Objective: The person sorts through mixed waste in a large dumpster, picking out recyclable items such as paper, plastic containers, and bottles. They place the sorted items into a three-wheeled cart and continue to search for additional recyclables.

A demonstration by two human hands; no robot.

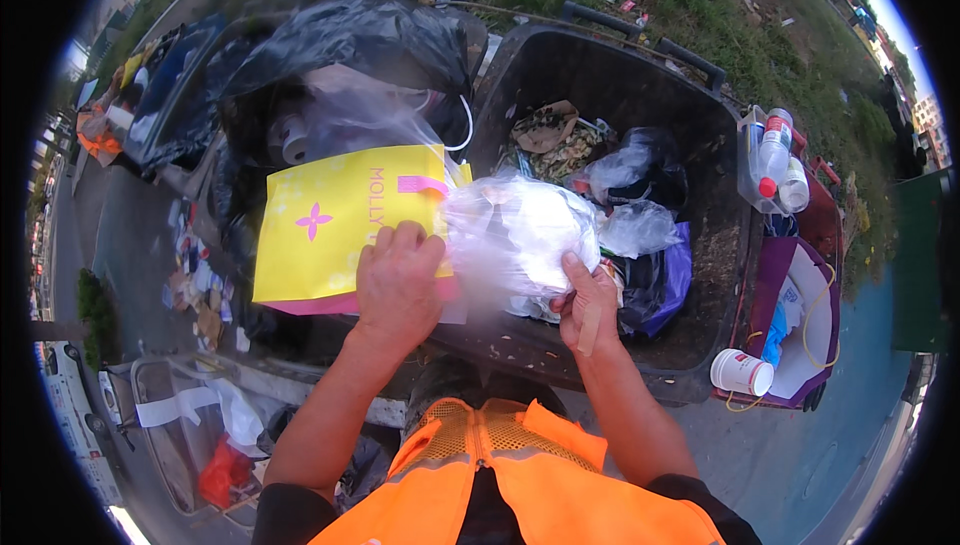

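Note:
My left hand (401, 275) grips the right edge of a yellow paper shopping bag (330, 222) with a pink flower, pink tab and printed lettering. A clear plastic bag with white contents (536, 234) reaches from the yellow bag's opening to my right hand (591, 297), whose thumb and fingers pinch it at its lower right. A bandage strip is on my right hand. Both hands are over open bins. In the dark bin (716, 275) below and right lie food waste (559, 147), clear plastic bags (641, 228) and a purple and black bag (675, 275).
A black trash bag (352, 35) lines the left bin. At right, plastic bottles (776, 144) sit in a clear container beside a purple bag (769, 267) and a white tub (741, 372). Litter (199, 275) lies on the ground at left; below it, a clear bin (161, 462) holds a red bag.

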